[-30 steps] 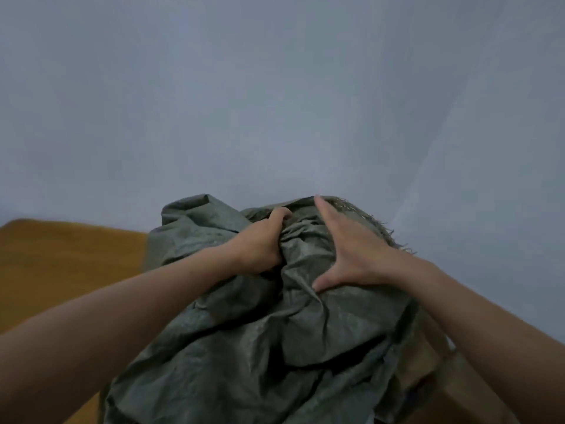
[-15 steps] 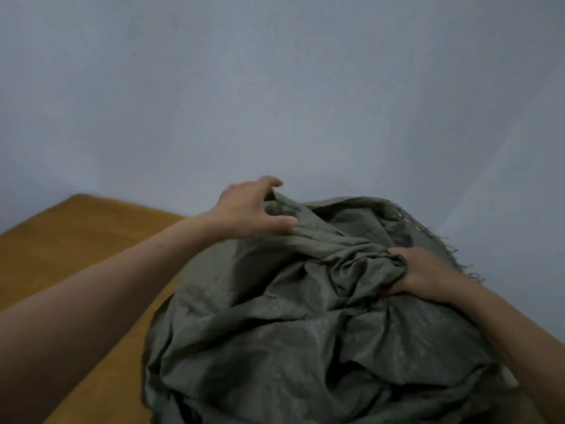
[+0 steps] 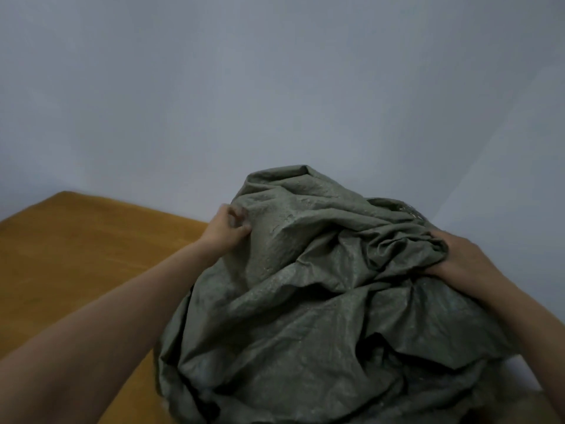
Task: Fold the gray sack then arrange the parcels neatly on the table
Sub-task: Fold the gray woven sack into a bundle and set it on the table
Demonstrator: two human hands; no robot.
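Forearms reach in from the near edge; gray sack (image 3: pixel 321 301) lies heaped and crumpled on the wooden table (image 3: pixel 76 255), right of centre; right hand (image 3: pixel 455 258) grips a bunched fold; left hand (image 3: pixel 226 229) pinches the far-left edge; pale wall (image 3: pixel 275 87) behind.

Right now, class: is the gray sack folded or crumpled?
Crumpled, not folded: the gray sack rises in a rumpled, creased heap, with the left hand and right hand each gripping bunched cloth.
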